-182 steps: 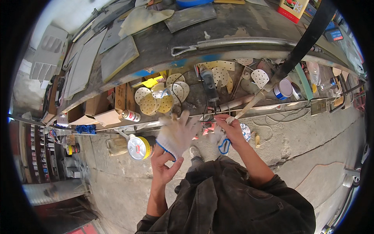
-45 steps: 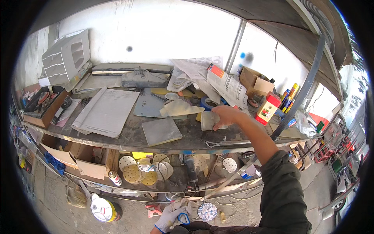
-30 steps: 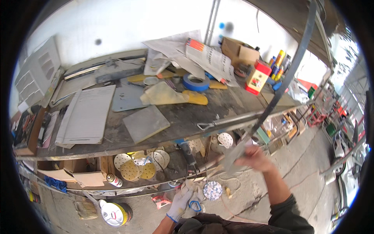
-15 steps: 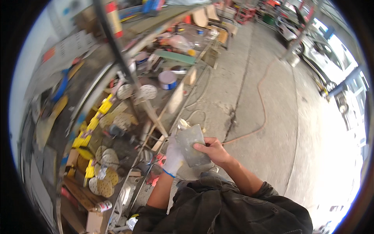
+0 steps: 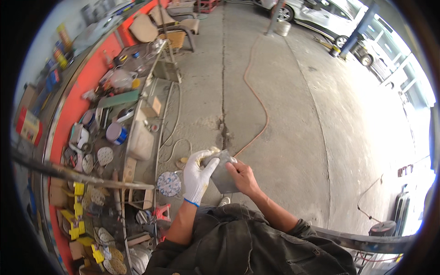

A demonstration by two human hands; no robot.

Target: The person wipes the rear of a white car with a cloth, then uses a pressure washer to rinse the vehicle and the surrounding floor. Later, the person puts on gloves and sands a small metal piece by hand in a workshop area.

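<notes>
A grey, flat, roughly rectangular sheet (image 5: 223,177) is held up in front of my body, above the concrete floor. My left hand (image 5: 197,176), in a white glove with a blue cuff, has its thumb at the sheet's left edge and its fingers curled at the top corner. Yellowish stains mark the glove's fingertips. Bare, my right hand (image 5: 244,178) pinches the sheet's right side with the thumb on top; its other fingers are partly hidden. Whether the sheet is stiff or pliable I cannot tell.
Along the left runs a cluttered workbench with a tin (image 5: 116,133), a green board (image 5: 118,98), sanding discs (image 5: 105,156) and yellow blocks (image 5: 79,206). A round patterned stool (image 5: 169,184) stands beside it. An orange hose (image 5: 257,87) crosses the floor. A white car (image 5: 316,17) stands far right.
My view has swung, so the bench now lies farther left and more floor shows. My gloved thumb has come into sight at the sheet's edge; both hands remain on it.
</notes>
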